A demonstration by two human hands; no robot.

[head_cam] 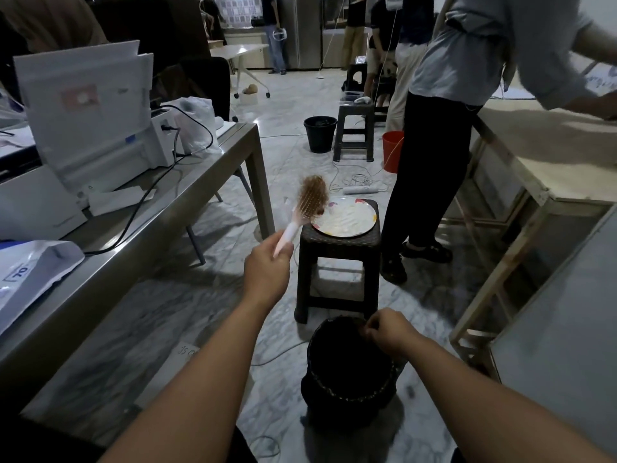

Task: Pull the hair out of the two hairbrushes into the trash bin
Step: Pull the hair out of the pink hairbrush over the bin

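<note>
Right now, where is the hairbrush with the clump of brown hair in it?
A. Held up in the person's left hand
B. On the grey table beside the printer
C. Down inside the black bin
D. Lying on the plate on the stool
A: the left hand grips the handle of the hairbrush, raised in the air, the hair still in its bristles.

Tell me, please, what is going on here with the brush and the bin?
A person is cleaning hair out of a hairbrush. The left hand holds the pink hairbrush up by its handle, with a clump of light brown hair caught in the bristles. The right hand is pinched over the rim of the dark trash bin on the floor; whether it holds hair is unclear. Beyond, a plate sits on a dark stool. A second brush is not visible.
</note>
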